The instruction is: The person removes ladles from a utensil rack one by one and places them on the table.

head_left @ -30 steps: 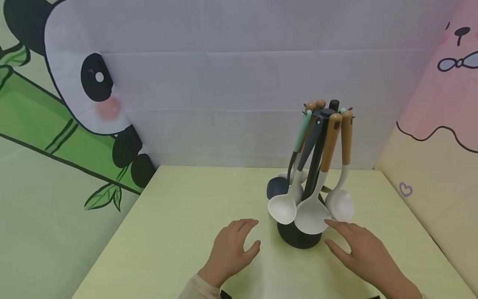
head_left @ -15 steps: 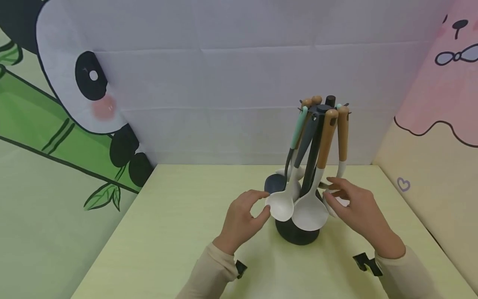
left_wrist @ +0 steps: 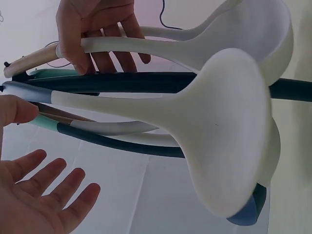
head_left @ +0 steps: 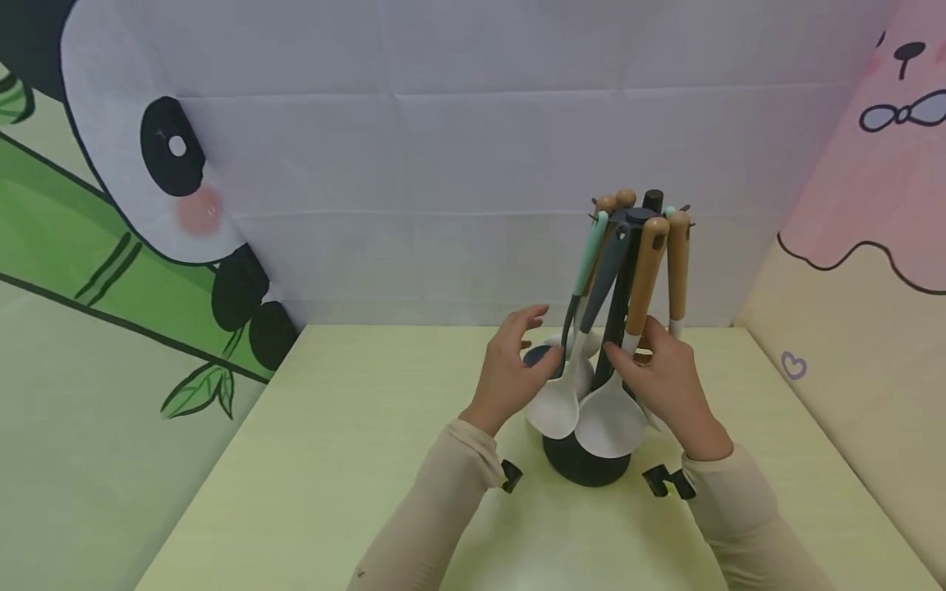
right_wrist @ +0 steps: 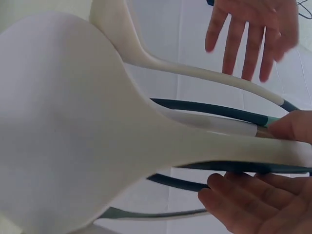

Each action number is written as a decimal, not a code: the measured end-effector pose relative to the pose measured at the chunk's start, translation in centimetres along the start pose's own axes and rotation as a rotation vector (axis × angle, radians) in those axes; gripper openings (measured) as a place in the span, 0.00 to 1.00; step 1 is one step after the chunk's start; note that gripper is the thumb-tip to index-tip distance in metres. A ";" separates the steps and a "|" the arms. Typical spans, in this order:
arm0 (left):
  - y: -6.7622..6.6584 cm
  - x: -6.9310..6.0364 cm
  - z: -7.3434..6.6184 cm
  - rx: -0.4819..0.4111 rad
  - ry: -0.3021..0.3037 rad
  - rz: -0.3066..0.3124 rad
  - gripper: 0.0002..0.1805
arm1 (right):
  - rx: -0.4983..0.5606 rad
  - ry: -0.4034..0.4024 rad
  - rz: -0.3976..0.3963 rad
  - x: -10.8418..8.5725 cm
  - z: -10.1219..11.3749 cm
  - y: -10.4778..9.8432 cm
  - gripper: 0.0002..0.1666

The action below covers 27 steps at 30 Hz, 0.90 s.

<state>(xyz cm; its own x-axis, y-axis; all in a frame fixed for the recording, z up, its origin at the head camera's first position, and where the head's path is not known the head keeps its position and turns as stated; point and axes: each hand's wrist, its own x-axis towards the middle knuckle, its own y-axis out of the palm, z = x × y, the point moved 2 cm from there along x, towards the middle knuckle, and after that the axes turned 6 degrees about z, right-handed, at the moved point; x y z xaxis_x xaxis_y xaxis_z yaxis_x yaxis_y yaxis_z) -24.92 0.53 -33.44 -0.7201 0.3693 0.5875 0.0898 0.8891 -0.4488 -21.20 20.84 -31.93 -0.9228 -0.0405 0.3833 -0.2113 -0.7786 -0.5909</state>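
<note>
A black carousel stand [head_left: 587, 461] on the table carries several hanging kitchen utensils. In front hangs a white ladle [head_left: 609, 423] with a wooden handle. Beside it is a smaller white ladle [head_left: 553, 409] with a grey handle. My right hand [head_left: 668, 382] is around the wooden-handled ladle's white neck, thumb on one side and loosely bent fingers on the other; no firm hold shows. My left hand [head_left: 510, 373] is left of the grey-handled ladle, fingers spread, thumb near the stems. In the left wrist view, its fingers [left_wrist: 51, 180] hold nothing.
A dark blue utensil head [head_left: 538, 356] and a mint-handled utensil [head_left: 594, 250] hang on the stand's left. Another wooden-handled utensil [head_left: 678, 267] hangs on its right. The pale table [head_left: 369, 435] meets a white backdrop [head_left: 443, 205] behind and printed side panels.
Both hands have moved forward and up from the table's near side to the utensils. My right hand has come inward around the front ladle's neck. The stand and utensils look unmoved.
</note>
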 end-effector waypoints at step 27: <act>2.8 4.3 0.8 -0.276 -0.101 0.135 0.38 | -0.113 -0.176 -0.372 1.7 -0.6 2.1 0.08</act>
<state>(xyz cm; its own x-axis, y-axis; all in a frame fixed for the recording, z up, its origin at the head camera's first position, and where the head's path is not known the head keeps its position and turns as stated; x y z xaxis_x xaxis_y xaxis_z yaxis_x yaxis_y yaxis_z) -28.30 4.40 -32.76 -0.7524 0.4726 0.4589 0.3626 0.8787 -0.3104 -23.42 19.50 -32.90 -0.7103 0.1163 0.6942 -0.5620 -0.6875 -0.4598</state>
